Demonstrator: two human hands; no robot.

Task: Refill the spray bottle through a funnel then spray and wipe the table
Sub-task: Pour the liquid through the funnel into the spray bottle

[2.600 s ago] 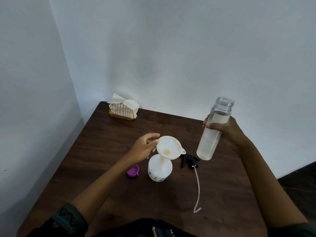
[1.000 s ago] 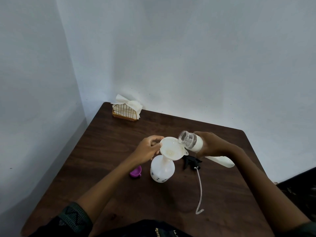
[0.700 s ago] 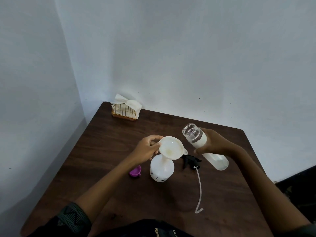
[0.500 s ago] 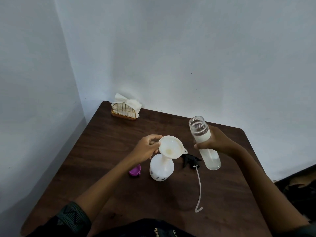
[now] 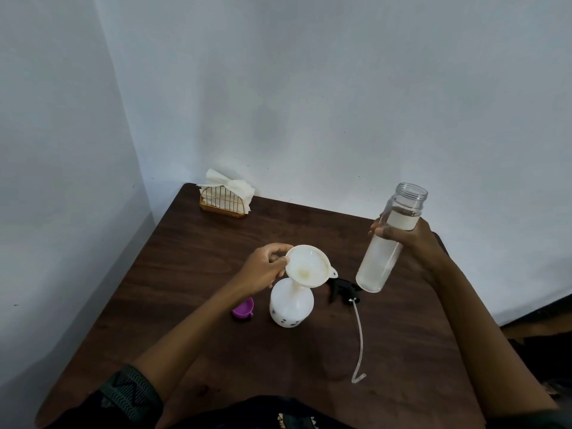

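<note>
While the left hand (image 5: 263, 269) pinches the rim of the white funnel (image 5: 308, 266) at centre frame, thumb and fingers curled onto its edge, the funnel sits in the neck of the white spray bottle (image 5: 291, 306), which stands upright on the dark wooden table (image 5: 216, 351). Over at the right of the frame, the right hand (image 5: 416, 243) is wrapped around a clear bottle (image 5: 376, 264). It is capless, held almost upright with its mouth leaning slightly right, up off the table and mostly full of cloudy liquid. Just below that bottle's base, the black trigger sprayer head (image 5: 343, 287) lies on the table, right of the spray bottle. Its pale dip tube (image 5: 360, 335) trails toward the lower edge of the frame and ends in a small hook. Left of the spray bottle, a purple cap (image 5: 243, 309) rests on the wood. Up at the table's far left corner, against the pale wall (image 5: 309, 88), a gold wire napkin holder (image 5: 224, 205) stands with white napkins (image 5: 229, 182) poking out the top.
</note>
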